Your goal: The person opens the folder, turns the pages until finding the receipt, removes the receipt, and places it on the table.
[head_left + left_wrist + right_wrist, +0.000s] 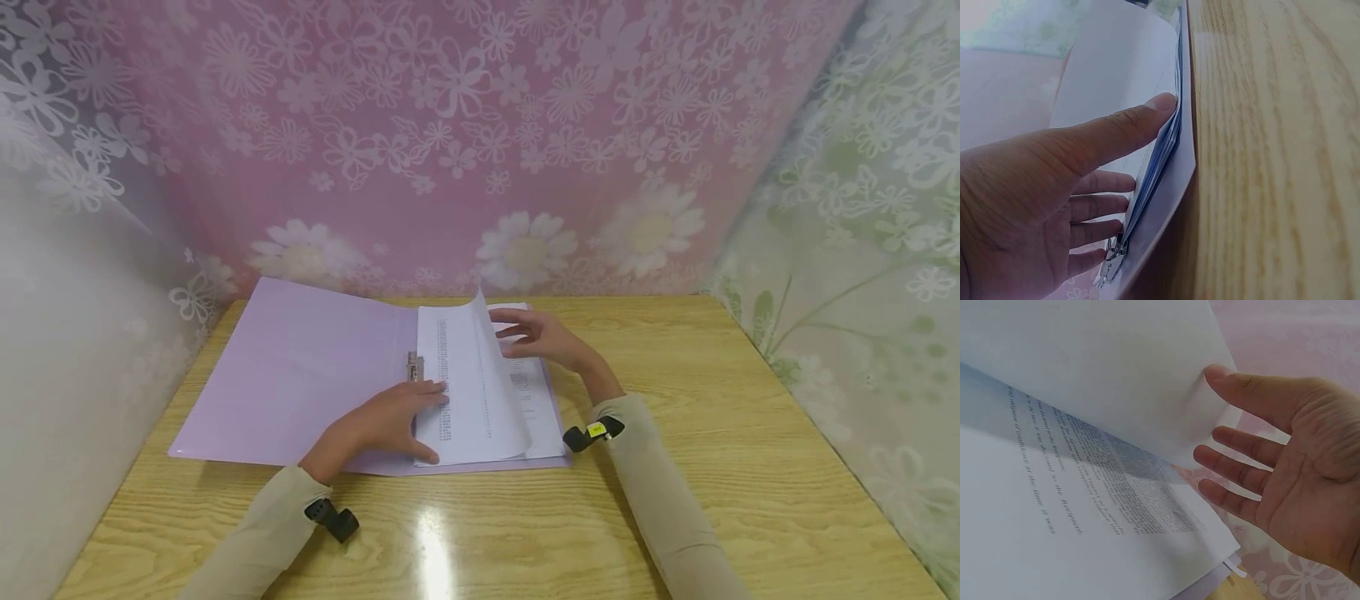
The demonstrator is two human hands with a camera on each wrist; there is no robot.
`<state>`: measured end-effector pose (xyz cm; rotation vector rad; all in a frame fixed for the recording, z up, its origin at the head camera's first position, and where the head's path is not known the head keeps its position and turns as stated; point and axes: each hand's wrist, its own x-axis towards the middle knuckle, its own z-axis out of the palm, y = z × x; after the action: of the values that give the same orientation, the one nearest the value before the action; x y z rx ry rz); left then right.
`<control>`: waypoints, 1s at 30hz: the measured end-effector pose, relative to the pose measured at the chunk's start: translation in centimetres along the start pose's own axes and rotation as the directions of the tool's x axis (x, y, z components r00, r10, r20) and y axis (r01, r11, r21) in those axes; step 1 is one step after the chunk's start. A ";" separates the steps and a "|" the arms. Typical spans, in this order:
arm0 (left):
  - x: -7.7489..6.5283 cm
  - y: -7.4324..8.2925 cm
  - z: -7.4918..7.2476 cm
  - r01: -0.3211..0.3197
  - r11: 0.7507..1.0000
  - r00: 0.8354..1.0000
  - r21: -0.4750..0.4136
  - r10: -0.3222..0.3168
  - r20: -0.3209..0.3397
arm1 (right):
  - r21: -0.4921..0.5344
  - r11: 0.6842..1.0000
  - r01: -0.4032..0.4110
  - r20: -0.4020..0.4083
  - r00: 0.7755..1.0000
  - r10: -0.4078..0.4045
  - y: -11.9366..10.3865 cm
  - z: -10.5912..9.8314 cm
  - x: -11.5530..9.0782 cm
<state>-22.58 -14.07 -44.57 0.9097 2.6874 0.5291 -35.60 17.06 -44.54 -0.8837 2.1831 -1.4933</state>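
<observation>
A lilac ring folder (300, 375) lies opened flat, its cover to the left and a stack of printed paper (537, 421) on the right side. The top sheet (463, 367) is lifted along its right edge and curves up toward the left. My left hand (384, 421) rests on the sheet's lower left part, fingers spread near the metal clip (413, 367); its thumb presses at the bottom paper edge. My right hand (551, 342) is at the sheet's upper right, thumb (1221, 375) touching its underside and fingers extended. Printed text shows on the page below (1054, 481).
The folder lies on a wood-grain table (675, 375). Behind it stands a pink flowered backdrop (450, 150), with a pale flowered panel (862, 275) at the right. Each wrist wears a black strap camera (332, 518).
</observation>
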 end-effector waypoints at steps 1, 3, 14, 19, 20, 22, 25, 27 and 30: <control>0.0 0.0 0.0 -0.001 1.000 1.000 -0.001 0.001 0.000 | -0.005 1.000 0.005 0.008 1.000 -0.005 0.0 0.1 0.0; 0.0 0.0 0.1 -0.001 1.000 1.000 -0.004 0.001 0.001 | -0.025 1.000 0.009 0.022 1.000 -0.008 0.0 0.4 0.0; 0.1 -0.5 0.2 -0.039 0.999 0.999 0.010 0.039 -0.006 | -0.174 0.985 -0.011 0.062 0.998 0.023 -1.2 2.1 0.3; 0.1 -0.4 0.1 -0.033 0.999 0.999 -0.002 0.033 -0.007 | -0.229 0.973 -0.009 0.072 0.997 0.027 -1.3 2.7 0.6; 0.1 -0.3 0.1 -0.029 1.000 1.000 -0.008 0.029 -0.004 | -0.243 0.970 -0.009 0.072 0.997 0.027 -1.3 2.9 0.6; 0.0 -0.2 0.0 -0.026 1.000 1.000 -0.014 0.026 -0.004 | -0.258 0.966 -0.008 0.070 0.997 0.026 -1.4 3.1 0.7; -0.1 -0.2 0.0 -0.021 1.000 1.000 -0.019 0.021 -0.004 | -0.281 0.960 -0.006 0.066 0.997 0.026 -1.4 3.5 0.7; -0.1 -0.2 -0.1 -0.020 1.000 1.000 -0.017 0.020 -0.004 | -0.289 0.957 -0.004 0.065 0.998 0.024 -1.4 3.8 0.8; 0.0 -0.3 0.0 -0.021 1.000 1.000 -0.013 0.021 -0.008 | -0.302 0.953 -0.014 0.056 0.998 0.033 -1.4 4.1 1.0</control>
<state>-22.73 -14.32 -44.66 0.9351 2.6812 0.5560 -33.46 13.21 -44.71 -0.9789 2.4058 -1.1220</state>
